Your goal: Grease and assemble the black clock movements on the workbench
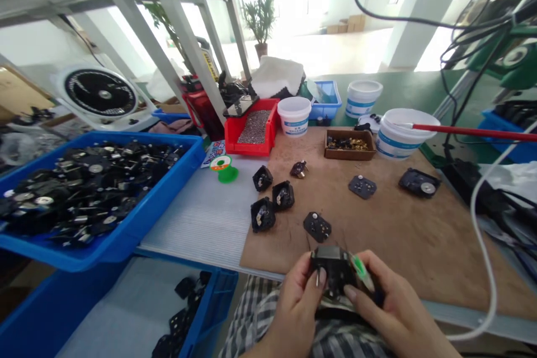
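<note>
My left hand (296, 307) and right hand (398, 313) have their grips closed on the black plastic housing (331, 271), held just behind the desk edge (461, 307). It looks light but stiff, best held by its rim. My fingers hide its underside, and I can't make out the green piece (361, 273).
</note>
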{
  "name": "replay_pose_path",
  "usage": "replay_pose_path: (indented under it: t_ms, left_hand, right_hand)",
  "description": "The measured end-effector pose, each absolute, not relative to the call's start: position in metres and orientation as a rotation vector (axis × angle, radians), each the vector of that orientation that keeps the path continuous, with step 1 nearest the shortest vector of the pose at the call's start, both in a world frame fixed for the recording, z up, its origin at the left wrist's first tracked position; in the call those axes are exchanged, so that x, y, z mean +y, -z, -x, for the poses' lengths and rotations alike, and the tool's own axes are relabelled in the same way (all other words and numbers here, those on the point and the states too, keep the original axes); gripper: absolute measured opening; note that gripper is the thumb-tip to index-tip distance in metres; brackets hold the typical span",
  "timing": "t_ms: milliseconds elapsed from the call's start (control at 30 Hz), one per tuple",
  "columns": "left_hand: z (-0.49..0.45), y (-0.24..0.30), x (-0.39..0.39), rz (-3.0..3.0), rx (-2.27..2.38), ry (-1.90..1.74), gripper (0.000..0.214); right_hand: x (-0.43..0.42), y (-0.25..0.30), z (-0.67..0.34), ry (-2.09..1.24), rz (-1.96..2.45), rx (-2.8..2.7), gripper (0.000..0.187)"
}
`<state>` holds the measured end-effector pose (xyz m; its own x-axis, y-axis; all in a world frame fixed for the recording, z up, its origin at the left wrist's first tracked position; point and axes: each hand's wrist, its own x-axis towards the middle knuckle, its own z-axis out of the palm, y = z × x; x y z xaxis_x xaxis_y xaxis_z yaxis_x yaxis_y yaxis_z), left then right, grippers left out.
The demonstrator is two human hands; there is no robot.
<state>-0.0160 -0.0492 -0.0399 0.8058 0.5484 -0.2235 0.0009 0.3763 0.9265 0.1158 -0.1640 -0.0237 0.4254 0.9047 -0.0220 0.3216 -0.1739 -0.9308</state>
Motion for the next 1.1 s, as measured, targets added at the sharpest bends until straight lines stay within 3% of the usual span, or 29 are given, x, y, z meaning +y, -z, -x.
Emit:
replay_pose_path:
  t_ms: [133,233,700,867,967,1100]
  left_hand:
    - [0.020,0.029,-0.043,-1.639,0.454,-0.293,0.025]
    - [0.022,0.026,-0.043,-1.869,0.396,-0.257,0.026]
    - [0.019,0.019,-0.044,-1.921,0.405,-0.271,0.023]
    - [0.018,0.023,-0.048,-1.530,0.477,-0.301,0.027]
    - [0.022,0.030,-0.050,-1.073,0.529,-0.300,0.045]
    - [0.028,0.038,-0.049,-0.749,0.412,-0.234,0.070]
  right_hand:
    - [-0.167,0.014,-0.123,-0.481,1.796,-1.389,0.030]
    - [-0.165,0.006,-0.122,-0.592,1.816,-1.490,0.024]
    - [-0.164,0.001,-0.118,-0.639,1.882,-1.489,0.019]
    - [-0.160,-0.001,-0.124,-0.473,1.813,-1.433,0.030]
    - [-0.160,-0.001,-0.126,-0.404,1.836,-1.307,0.045]
    - [-0.160,-0.003,-0.125,-0.633,1.790,-1.155,0.034]
